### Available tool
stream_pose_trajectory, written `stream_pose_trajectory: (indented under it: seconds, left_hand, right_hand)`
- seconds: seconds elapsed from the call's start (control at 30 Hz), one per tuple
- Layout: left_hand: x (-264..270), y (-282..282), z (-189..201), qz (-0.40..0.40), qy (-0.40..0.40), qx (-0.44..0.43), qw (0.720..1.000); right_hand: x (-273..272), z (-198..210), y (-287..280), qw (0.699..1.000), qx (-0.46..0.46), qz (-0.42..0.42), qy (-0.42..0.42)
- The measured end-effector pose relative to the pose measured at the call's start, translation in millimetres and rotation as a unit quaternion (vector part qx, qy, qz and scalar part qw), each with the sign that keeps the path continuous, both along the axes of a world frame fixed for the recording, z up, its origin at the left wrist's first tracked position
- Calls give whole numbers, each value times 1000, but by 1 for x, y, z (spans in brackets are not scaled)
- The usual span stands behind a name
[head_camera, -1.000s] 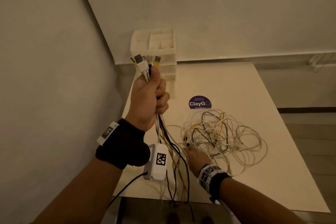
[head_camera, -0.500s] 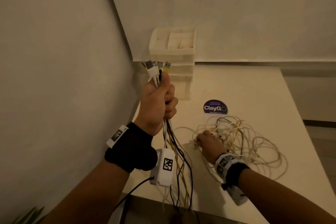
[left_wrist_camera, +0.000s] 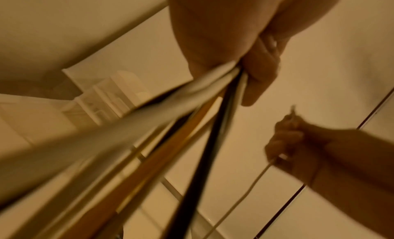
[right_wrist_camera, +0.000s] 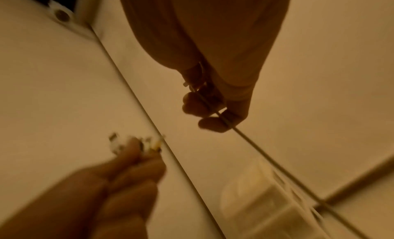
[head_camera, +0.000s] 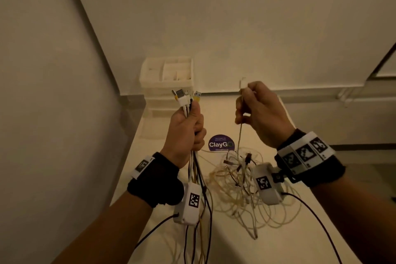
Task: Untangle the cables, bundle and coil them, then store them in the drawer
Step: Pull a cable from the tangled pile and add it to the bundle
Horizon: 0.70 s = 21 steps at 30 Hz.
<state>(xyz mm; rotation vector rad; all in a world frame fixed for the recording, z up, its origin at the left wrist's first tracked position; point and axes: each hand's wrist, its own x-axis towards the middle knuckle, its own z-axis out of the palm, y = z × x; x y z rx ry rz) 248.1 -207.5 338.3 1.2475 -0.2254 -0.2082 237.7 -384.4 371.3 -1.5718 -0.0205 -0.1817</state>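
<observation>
The left hand [head_camera: 186,135] is clenched in a fist around a bunch of cables [head_camera: 196,169], held upright. Their plug ends [head_camera: 186,97] stick out above the thumb: flat metal connectors in smooth white and yellow plastic housings, pointing up and slightly away from the person. Below the fist the thin round cords, white, yellow and black, hang straight down past the wrist, so the long axis of the bunch runs vertically. From the left wrist view the same cords [left_wrist_camera: 213,111] stream away from the curled fingers [left_wrist_camera: 259,74] as blurred stripes.

Beside it, at the same height and apart from it, the right hand [head_camera: 260,113] grips a single pale cable [head_camera: 240,135] with fingers folded around it. A small white plug [head_camera: 242,82] pokes up above the forefinger, and the thin cord drops straight down from under the hand into the pile. The right wrist view shows this cord [right_wrist_camera: 255,150] running taut between the curled fingertips [right_wrist_camera: 213,124].

Beneath both hands, a loose tangle of cables [head_camera: 252,195] lies in soft looping curls on the smooth, pale table [head_camera: 321,231], mostly cream with a few dark plugs. Beyond the left hand, against the wall, stands a boxy white plastic drawer unit [head_camera: 167,79], its top split into compartments. A round dark sticker [head_camera: 221,143] lies flat on the table between the hands.
</observation>
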Motion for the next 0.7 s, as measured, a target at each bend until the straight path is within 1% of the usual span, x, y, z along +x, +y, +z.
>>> stream_pose_trajectory:
  seconds: [0.1, 0.17, 0.23, 0.3, 0.37, 0.43, 0.5, 0.57, 0.7]
  left_hand:
    - [2, -6, 0, -13, -1, 0, 1000]
    - [2, -11, 2, -16, -4, -3, 1000]
    - [2, -17, 4, -11, -11, -3, 1000]
    - [1, -22, 5, 2, -19, 8, 1000]
    - [0, -25, 4, 15, -22, 28, 999]
    - [-2, -28, 2, 26, -13, 53, 998]
    - [-5, -30, 0, 30, 4, 74, 997]
    - [-5, -32, -5, 39, 5, 92, 995]
    - [3, -26, -9, 75, -22, 116, 990]
  right_hand:
    - [-2, 39, -1, 997, -2, -48, -61]
    - [-3, 44, 2, 995, 24, -60, -74]
    - [-9, 29, 12, 997, 38, -48, -41]
    - [-18, 2, 27, 999, 33, -43, -6]
    - [-23, -21, 42, 998, 31, -61, 8]
    - [-25, -35, 51, 995, 31, -98, 8]
    - [-27, -41, 54, 992, 37, -122, 1]
    - [-32, -41, 53, 992, 30, -124, -6]
    - [-42, -53, 52, 993, -41, -106, -13]
